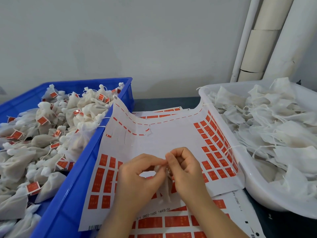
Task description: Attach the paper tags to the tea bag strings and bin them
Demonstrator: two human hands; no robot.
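A white tea bag point(165, 189) hangs between my two hands over a sheet of red paper tags point(154, 145). My left hand point(137, 177) and my right hand point(185, 170) meet at their fingertips and pinch the bag's string at its top. Whether a tag is between the fingers is hidden. A blue bin point(80, 186) on the left holds several tagged tea bags point(51, 134). A white tub point(253, 189) on the right holds several untagged tea bags point(267, 127).
More tag sheets point(171, 222) lie stacked under the top one on the dark table. The top sheet curls up against both containers. White pipes point(267, 36) run up the wall at the back right.
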